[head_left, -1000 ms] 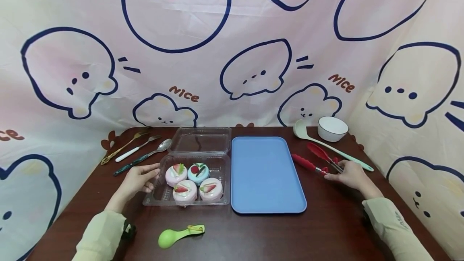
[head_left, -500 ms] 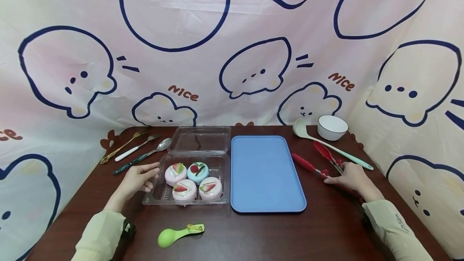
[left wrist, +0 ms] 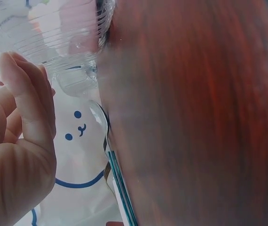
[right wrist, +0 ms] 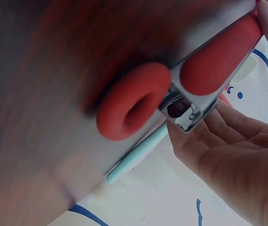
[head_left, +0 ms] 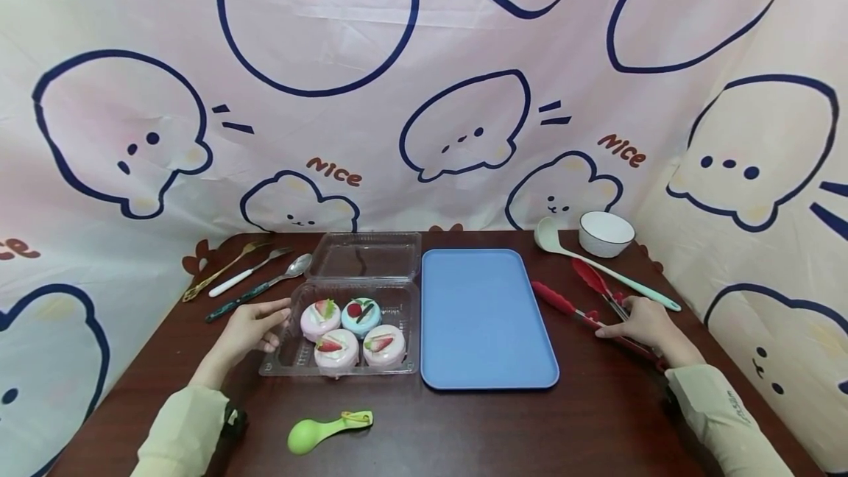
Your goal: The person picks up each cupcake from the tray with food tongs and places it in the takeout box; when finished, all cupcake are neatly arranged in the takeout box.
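My left hand (head_left: pixel 248 330) is at the left wall of a clear plastic box (head_left: pixel 286 355), its fingers loosely bent and touching the wall. Several small cakes, one blue (head_left: pixel 361 317) and the others pale pink (head_left: pixel 336 350), sit inside; the box's lid (head_left: pixel 364 256) lies folded back. On the right, my right hand (head_left: pixel 649 326) holds a pair of red-tipped tongs (head_left: pixel 559 299) between thumb and fingers, low over the table. The tongs' two arms are spread apart with nothing between them. Their red ring end (right wrist: pixel 157 89) shows large in the right wrist view.
A blue tray (head_left: pixel 486 319) lies beside the box. At the left are a gold fork (head_left: pixel 221 271), a white-handled fork (head_left: pixel 245 274) and a spoon (head_left: pixel 261 289). A ladle (head_left: pixel 603 267) and white bowl (head_left: pixel 606 234) stand back right; a green scoop (head_left: pixel 324 429) lies in front.
Over the last second the tongs' arms have spread wider, the far arm shifting right, and their rear end has come into view below my right hand. My left hand has stayed at the box.
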`<state>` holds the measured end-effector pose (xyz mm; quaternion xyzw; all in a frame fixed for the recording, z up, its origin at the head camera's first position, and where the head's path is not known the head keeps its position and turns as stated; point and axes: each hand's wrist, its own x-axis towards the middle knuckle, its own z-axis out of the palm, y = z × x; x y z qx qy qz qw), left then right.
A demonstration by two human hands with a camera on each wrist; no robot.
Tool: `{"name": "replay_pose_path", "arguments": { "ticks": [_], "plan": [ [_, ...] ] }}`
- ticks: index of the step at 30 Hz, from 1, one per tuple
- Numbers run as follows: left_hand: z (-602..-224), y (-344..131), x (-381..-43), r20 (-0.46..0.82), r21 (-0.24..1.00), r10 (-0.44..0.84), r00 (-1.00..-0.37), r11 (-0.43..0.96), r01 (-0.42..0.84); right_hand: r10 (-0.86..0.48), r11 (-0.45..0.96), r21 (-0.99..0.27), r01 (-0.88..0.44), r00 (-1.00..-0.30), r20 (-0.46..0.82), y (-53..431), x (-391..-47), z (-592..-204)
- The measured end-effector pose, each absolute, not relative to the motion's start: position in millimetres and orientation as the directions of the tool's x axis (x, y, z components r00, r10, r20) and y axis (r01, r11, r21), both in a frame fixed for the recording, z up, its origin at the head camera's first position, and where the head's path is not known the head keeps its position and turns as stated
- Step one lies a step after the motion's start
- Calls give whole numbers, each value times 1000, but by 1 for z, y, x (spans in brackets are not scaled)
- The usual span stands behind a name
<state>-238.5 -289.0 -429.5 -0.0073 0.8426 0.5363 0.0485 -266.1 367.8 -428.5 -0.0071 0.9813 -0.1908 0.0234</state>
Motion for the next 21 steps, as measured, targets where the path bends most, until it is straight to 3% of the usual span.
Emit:
{"name": "replay_pose_path", "arguments": {
  "ticks": [21],
  "plan": [
    [-430,-288,-239,-85,905,46,-995,421,-58,-11,920,-391,16,-998,-65,368,-270,-432]
  ]
}}
